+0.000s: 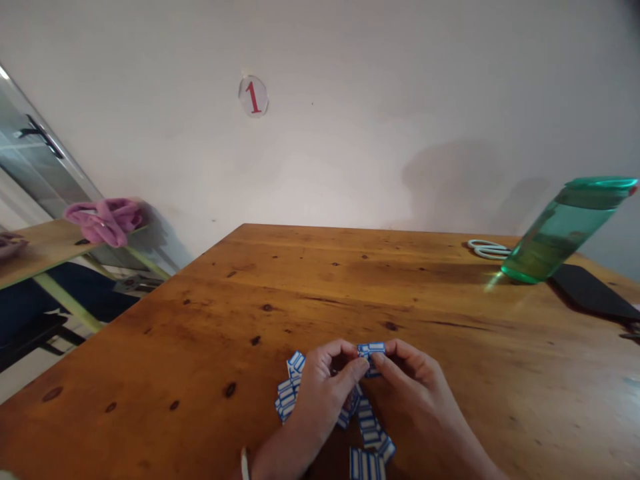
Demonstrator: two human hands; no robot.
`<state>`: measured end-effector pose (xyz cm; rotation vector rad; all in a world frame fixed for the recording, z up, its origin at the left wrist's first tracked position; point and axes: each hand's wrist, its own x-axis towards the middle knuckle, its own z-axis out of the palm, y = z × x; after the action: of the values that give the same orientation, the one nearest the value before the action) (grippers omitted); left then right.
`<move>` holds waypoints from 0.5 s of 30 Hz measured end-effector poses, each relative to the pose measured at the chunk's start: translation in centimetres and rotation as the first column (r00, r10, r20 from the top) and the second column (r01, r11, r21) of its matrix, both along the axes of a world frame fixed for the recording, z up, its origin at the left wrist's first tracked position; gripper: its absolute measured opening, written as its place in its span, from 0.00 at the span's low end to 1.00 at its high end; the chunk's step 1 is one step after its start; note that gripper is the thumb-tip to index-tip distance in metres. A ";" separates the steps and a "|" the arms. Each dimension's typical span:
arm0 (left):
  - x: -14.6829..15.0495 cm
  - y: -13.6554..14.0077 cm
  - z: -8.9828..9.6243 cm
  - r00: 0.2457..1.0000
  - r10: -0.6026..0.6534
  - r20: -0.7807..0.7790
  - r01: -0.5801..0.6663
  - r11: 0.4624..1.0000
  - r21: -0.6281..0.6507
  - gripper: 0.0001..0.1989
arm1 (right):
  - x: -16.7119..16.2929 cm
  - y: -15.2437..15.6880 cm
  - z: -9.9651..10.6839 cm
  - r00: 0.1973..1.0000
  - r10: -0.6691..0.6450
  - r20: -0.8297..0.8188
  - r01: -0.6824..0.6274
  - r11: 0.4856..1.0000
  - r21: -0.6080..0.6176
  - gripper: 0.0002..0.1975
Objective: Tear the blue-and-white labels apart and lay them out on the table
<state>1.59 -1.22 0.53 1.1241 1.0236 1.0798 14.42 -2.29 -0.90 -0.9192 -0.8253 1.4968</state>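
Observation:
My left hand [325,390] and my right hand [415,380] are close together above the wooden table. Between their thumbs and fingertips they pinch a small blue-and-white piece [373,349], flat and printed with blue lines; its exact kind is not clear. Similar blue-and-white pieces [287,398] lie in a loose pile, partly hidden behind my left hand and wrist. Below the hands, more such pieces [367,427] stretch toward the near edge, some overlapping.
A green bottle [563,230] stands at the right, beside a black flat case [595,290] and white scissor-like handles [490,249]. A wall [340,153] rises behind the table [215,333]. Pink cloth [107,220] and another person's hand [11,245] rest on a table at left.

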 end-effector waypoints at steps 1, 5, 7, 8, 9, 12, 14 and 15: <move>0.0 0.0 0.0 0.999 0.012 -0.036 -0.011 1.000 0.018 0.09 | 0.0 0.0 0.1 0.999 -0.011 0.044 0.011 1.000 0.007 0.08; 0.3 0.1 -0.4 0.997 0.006 -0.079 -0.006 1.000 0.010 0.10 | -0.3 -0.1 0.1 0.991 -0.027 0.133 0.023 0.999 0.026 0.08; 0.4 0.1 -0.6 0.996 -0.009 -0.089 0.009 1.000 -0.009 0.10 | -0.3 -0.1 -0.1 0.991 -0.025 0.129 0.021 0.999 0.034 0.07; 0.3 0.1 -0.6 0.994 -0.020 -0.105 0.019 1.000 -0.009 0.10 | -0.3 0.0 -0.2 0.990 -0.027 0.136 0.021 0.999 0.045 0.07; 0.2 0.2 -0.6 0.991 -0.024 -0.133 0.026 1.000 0.012 0.09 | -0.2 0.1 -0.3 0.987 -0.028 0.156 0.019 0.998 0.060 0.08; -0.4 0.3 -0.2 0.938 0.029 -0.345 0.057 0.970 0.236 0.05 | 0.5 0.5 -0.1 0.949 -0.065 0.307 0.022 0.990 0.140 0.09; -0.8 0.3 0.2 0.840 0.091 -0.535 0.171 0.891 0.420 0.05 | 1.2 0.8 0.4 0.849 -0.124 0.514 0.019 0.979 0.205 0.08; -1.1 0.3 0.3 0.777 0.108 -0.621 0.253 0.849 0.464 0.06 | 1.5 0.9 0.7 0.757 -0.163 0.632 0.010 0.971 0.238 0.08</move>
<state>0.53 -0.96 0.87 2.0681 1.2065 0.9522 15.97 -1.40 -0.19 -1.3121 -1.4013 0.9581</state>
